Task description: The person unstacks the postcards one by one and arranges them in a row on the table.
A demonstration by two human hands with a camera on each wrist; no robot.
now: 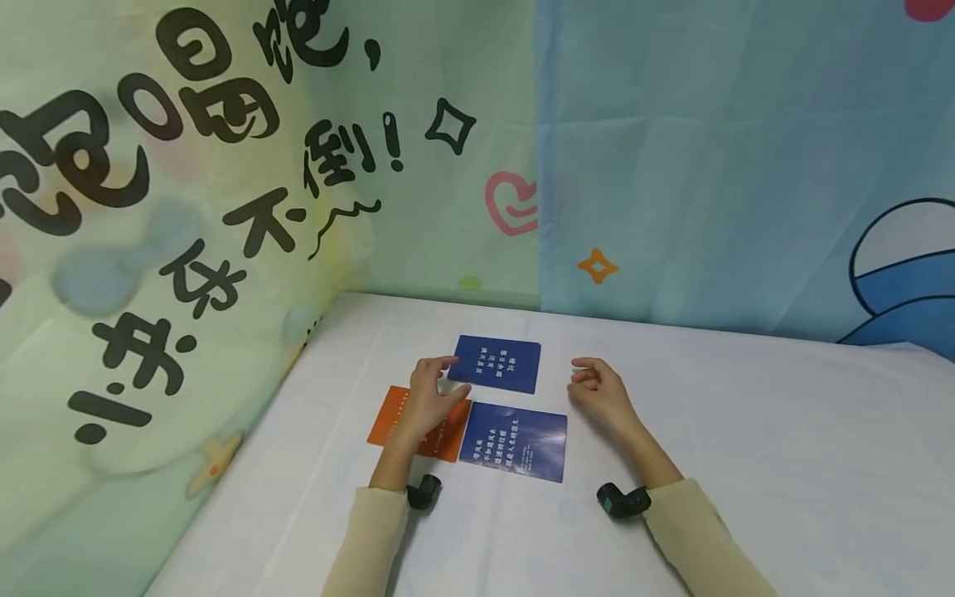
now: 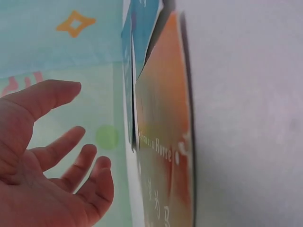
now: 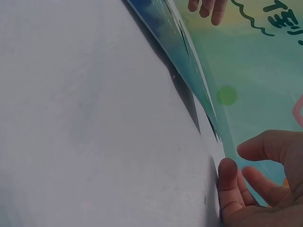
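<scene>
Two blue cards with white writing and one orange card lie flat on the white table in the head view. The far blue card is just ahead of the near blue card. To the left lies the orange card, partly hidden by my left hand. That hand hovers over it with thumb and fingers apart, holding nothing; the left wrist view shows a gap between the fingers and the orange card. My right hand, loosely bent and holding nothing, is right of the blue cards.
A white cloth covers the table. Printed curtains stand along the left side and the back edge, the left one with large dark characters, the back one blue. Each wrist wears a small black camera.
</scene>
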